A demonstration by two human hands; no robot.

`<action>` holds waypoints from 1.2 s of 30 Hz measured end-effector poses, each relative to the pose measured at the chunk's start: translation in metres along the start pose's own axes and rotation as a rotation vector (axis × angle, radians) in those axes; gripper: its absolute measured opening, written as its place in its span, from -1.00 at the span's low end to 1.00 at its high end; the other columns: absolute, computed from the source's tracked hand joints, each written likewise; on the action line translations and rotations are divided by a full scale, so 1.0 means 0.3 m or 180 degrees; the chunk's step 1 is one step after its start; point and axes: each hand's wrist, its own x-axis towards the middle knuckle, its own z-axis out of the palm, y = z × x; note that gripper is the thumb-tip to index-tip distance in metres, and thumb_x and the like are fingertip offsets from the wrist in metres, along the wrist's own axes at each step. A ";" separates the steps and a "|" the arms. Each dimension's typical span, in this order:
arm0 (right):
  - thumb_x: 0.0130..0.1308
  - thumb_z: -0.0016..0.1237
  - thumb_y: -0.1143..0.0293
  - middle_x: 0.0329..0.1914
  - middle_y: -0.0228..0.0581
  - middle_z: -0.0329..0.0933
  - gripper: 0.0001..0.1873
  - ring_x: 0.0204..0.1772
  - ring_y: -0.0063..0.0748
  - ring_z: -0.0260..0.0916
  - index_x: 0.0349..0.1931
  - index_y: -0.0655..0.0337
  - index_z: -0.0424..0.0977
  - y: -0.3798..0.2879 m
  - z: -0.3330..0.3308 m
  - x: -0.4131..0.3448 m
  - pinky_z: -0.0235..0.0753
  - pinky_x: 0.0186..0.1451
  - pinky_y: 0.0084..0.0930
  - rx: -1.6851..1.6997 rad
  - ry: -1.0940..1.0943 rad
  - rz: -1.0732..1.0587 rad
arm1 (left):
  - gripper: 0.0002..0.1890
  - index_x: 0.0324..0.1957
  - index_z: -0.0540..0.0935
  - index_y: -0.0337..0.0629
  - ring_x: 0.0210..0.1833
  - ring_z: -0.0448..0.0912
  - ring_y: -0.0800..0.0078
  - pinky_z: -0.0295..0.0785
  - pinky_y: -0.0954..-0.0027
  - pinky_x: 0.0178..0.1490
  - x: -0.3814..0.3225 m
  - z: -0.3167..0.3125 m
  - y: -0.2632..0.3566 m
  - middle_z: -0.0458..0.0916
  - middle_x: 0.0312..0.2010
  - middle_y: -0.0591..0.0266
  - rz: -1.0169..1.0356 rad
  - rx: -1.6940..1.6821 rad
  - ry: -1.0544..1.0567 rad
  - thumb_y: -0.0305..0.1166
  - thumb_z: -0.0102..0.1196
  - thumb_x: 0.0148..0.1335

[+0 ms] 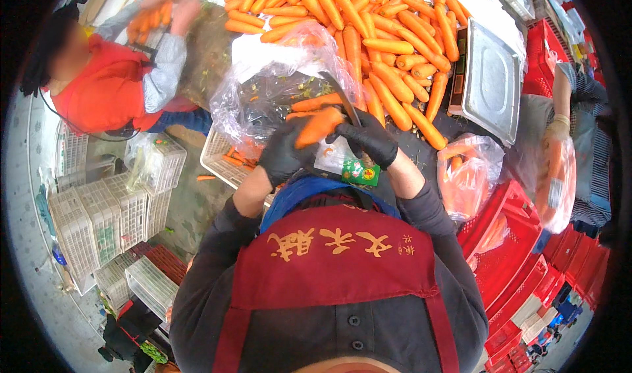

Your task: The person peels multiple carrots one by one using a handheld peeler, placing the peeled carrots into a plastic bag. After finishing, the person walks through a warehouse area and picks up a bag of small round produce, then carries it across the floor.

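Note:
My left hand, in a black glove, holds a carrot with its thick end up to the right. In my right hand, also black-gloved, is a knife, its blade pointing up and left beside the carrot. More carrots lie just beyond my left hand, near a clear plastic bag spread open on the table. A large pile of carrots covers the far side. Below my hands rests a green printed packet with clear plastic around it.
A scale with a metal tray stands at the right, above a bag of carrots. Red crates are at lower right, white crates at left. A cream basket sits below the table edge. Co-workers handle carrots at left and right.

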 end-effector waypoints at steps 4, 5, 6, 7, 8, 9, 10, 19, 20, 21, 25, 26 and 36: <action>0.16 0.14 0.20 -0.64 -0.50 0.39 -0.67 -0.70 -0.74 0.17 -0.14 0.19 0.50 -0.048 -0.049 -0.001 0.12 -0.65 -0.73 -0.0112 0.0384 -0.0102 | -0.58 -0.03 0.54 -0.26 -0.06 0.54 0.08 0.42 0.24 0.01 0.088 0.041 -0.103 0.56 -0.11 -0.04 -0.0837 -0.1179 -0.0283 -0.27 0.22 0.09; 0.19 0.12 0.23 -0.70 -0.55 0.28 -0.67 -0.68 -0.72 0.15 -0.13 0.23 0.49 -0.066 -0.078 -0.001 0.10 -0.64 -0.70 -0.0196 0.0787 -0.0066 | -0.61 -0.05 0.55 -0.24 -0.04 0.53 0.06 0.41 0.23 0.02 0.121 0.036 -0.157 0.55 -0.12 -0.04 -0.1031 -0.1447 -0.0089 -0.25 0.19 0.10; 0.23 0.06 0.21 -0.61 -0.45 0.37 -0.68 -0.68 -0.71 0.15 -0.12 0.24 0.47 -0.083 -0.106 0.009 0.12 -0.63 -0.71 0.0282 0.1206 -0.0772 | -0.65 -0.09 0.57 -0.19 -0.05 0.53 0.06 0.42 0.21 0.01 0.156 0.044 -0.210 0.56 -0.14 -0.02 -0.1084 -0.0580 -0.0202 -0.25 0.18 0.10; 0.27 -0.01 0.19 -0.50 -0.34 0.44 -0.66 -0.67 -0.70 0.15 -0.09 0.25 0.45 -0.105 -0.146 0.015 0.14 -0.63 -0.71 0.0622 0.1572 -0.1148 | -0.69 -0.13 0.59 -0.13 -0.07 0.53 0.06 0.42 0.20 0.01 0.191 0.058 -0.263 0.56 -0.17 0.00 -0.0950 0.0218 -0.0226 -0.24 0.16 0.09; 0.31 -0.08 0.17 -0.39 -0.23 0.51 -0.64 -0.66 -0.69 0.15 -0.06 0.26 0.43 -0.129 -0.188 0.021 0.15 -0.62 -0.72 0.1327 0.1627 -0.1289 | -0.71 -0.16 0.60 -0.05 -0.08 0.54 0.08 0.42 0.16 0.01 0.208 0.088 -0.301 0.58 -0.21 0.05 -0.1103 0.0701 -0.0447 -0.24 0.16 0.04; 0.33 -0.14 0.15 -0.24 -0.13 0.52 -0.58 -0.66 -0.69 0.12 0.03 0.29 0.38 -0.139 -0.216 0.021 0.15 -0.62 -0.73 0.1829 0.1574 -0.1349 | -0.70 -0.16 0.60 -0.04 -0.07 0.54 0.08 0.42 0.15 0.00 0.209 0.113 -0.331 0.58 -0.20 0.05 -0.0901 0.0927 -0.0542 -0.23 0.16 0.03; 0.34 -0.20 0.13 -0.08 -0.02 0.52 -0.52 -0.67 -0.69 0.10 0.12 0.31 0.32 -0.148 -0.237 0.020 0.14 -0.61 -0.75 0.2050 0.1126 -0.1669 | -0.68 -0.15 0.60 -0.03 -0.07 0.54 0.08 0.43 0.15 0.00 0.214 0.136 -0.354 0.58 -0.20 0.05 -0.0813 0.1172 -0.0705 -0.21 0.17 0.02; 0.25 -0.15 0.26 -0.38 -0.30 0.53 -0.57 -0.63 -0.73 0.15 0.03 0.37 0.41 -0.052 -0.129 0.020 0.09 -0.62 -0.78 0.1220 0.0883 -0.0805 | -0.53 -0.04 0.59 -0.16 -0.18 0.59 0.17 0.44 0.25 -0.09 0.209 0.026 -0.382 0.63 -0.26 0.05 -0.1180 0.0697 -0.1250 -0.11 0.22 0.03; 0.25 -0.15 0.27 -0.40 -0.31 0.53 -0.58 -0.63 -0.73 0.17 0.02 0.37 0.42 -0.055 -0.122 0.010 0.09 -0.61 -0.78 0.1041 0.0894 -0.0797 | -0.55 -0.03 0.59 -0.19 -0.25 0.58 0.27 0.45 0.31 -0.15 0.169 -0.017 -0.373 0.63 -0.30 0.11 -0.1349 -0.0053 -0.0897 -0.15 0.20 0.07; 0.25 -0.15 0.28 -0.42 -0.32 0.52 -0.60 -0.62 -0.72 0.18 0.00 0.38 0.43 -0.063 -0.118 0.003 0.10 -0.61 -0.78 0.0823 0.0938 -0.0798 | -0.57 -0.01 0.58 -0.21 -0.32 0.57 0.37 0.46 0.37 -0.21 0.117 -0.065 -0.358 0.63 -0.34 0.16 -0.1654 -0.0735 -0.0646 -0.18 0.19 0.11; 0.24 -0.11 0.30 -0.45 -0.36 0.49 -0.64 -0.64 -0.73 0.18 -0.02 0.32 0.47 -0.102 -0.076 -0.004 0.12 -0.60 -0.77 0.0446 0.0650 -0.0769 | -0.59 -0.02 0.54 -0.30 -0.42 0.46 0.61 0.37 0.57 -0.33 -0.008 -0.164 -0.280 0.53 -0.43 0.32 -0.2154 -0.2693 -0.0418 -0.21 0.16 0.18; 0.25 -0.10 0.28 -0.45 -0.36 0.49 -0.61 -0.63 -0.75 0.19 0.02 0.30 0.44 -0.106 -0.055 0.003 0.15 -0.60 -0.77 0.0314 0.0588 -0.0789 | -0.59 -0.03 0.54 -0.31 -0.43 0.47 0.58 0.38 0.55 -0.34 -0.027 -0.173 -0.260 0.53 -0.43 0.31 -0.2144 -0.3135 -0.0422 -0.20 0.15 0.19; 0.16 0.13 0.28 -0.45 -0.34 0.54 -0.65 -0.63 -0.73 0.25 -0.10 0.25 0.45 -0.093 0.018 0.059 0.21 -0.60 -0.73 -0.0093 0.0569 -0.0626 | -0.67 -0.18 0.57 -0.21 -0.51 0.42 0.56 0.32 0.51 -0.39 -0.040 -0.053 -0.221 0.52 -0.50 0.31 -0.2021 -0.3706 -0.0286 -0.14 -0.05 0.30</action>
